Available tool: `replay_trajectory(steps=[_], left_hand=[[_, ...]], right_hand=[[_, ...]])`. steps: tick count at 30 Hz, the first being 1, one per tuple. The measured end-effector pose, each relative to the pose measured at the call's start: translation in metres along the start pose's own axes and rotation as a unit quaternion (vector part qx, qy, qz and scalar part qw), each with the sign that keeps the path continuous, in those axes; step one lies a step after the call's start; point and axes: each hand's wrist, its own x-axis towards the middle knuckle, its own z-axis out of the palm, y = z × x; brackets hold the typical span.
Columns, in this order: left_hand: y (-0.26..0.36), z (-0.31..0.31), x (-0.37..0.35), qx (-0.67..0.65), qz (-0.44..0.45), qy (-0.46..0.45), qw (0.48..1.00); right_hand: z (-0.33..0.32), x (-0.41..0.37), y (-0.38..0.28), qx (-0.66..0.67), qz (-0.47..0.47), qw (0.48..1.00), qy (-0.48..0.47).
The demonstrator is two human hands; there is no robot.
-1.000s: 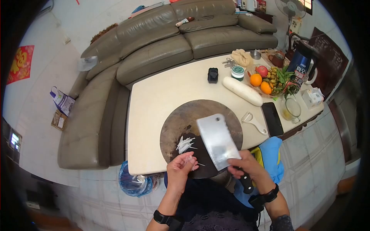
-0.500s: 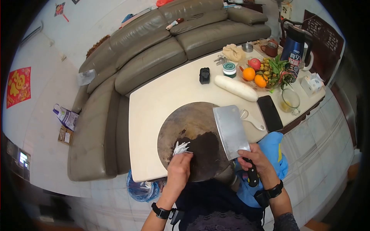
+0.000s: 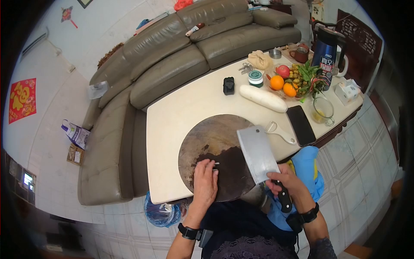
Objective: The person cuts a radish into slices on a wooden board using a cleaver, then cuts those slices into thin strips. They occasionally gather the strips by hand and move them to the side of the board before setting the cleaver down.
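Observation:
My right hand (image 3: 286, 180) is closed round the black handle of a cleaver (image 3: 258, 153). Its broad blade is raised over the right edge of a round wooden chopping board (image 3: 207, 134), which is wet and dark on its near half. On the board's lower left, my left hand (image 3: 204, 181) lies with its fingers curled over some thin white strips (image 3: 216, 163). Only a few strip ends poke out beside the fingertips; the rest is hidden under the hand.
Beyond the board lie a white radish (image 3: 263, 98), a peeler (image 3: 281, 132) and a phone (image 3: 301, 125). A glass cup (image 3: 322, 111), fruit (image 3: 290, 89) and a blue flask (image 3: 327, 56) stand farther right. Below the table's left end is a blue plastic bag (image 3: 161, 214).
My left hand has moved forward over the white strips, which showed ahead of its fingers before and are now mostly covered. The cleaver stays raised in my right hand, shifted slightly.

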Motion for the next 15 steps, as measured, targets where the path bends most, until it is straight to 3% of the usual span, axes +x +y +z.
replay_trajectory(steps=[3, 5, 7, 15], left_hand=[[0.007, -0.005, -0.01, -0.086, -0.002, -0.012, 0.996], [0.009, -0.003, -0.012, -0.095, 0.006, -0.006, 0.995], [0.012, -0.002, -0.01, -0.111, -0.039, 0.028, 0.993], [0.006, 0.002, -0.011, -0.033, -0.035, -0.027, 0.998]], right_hand=[[0.018, -0.013, 0.014, -0.096, 0.003, 0.995, 0.003], [0.04, -0.022, 0.021, -0.104, 0.026, 0.994, 0.034], [0.052, -0.025, 0.033, -0.106, 0.026, 0.994, 0.018], [0.11, -0.012, 0.067, -0.043, 0.038, 0.997, 0.06]])
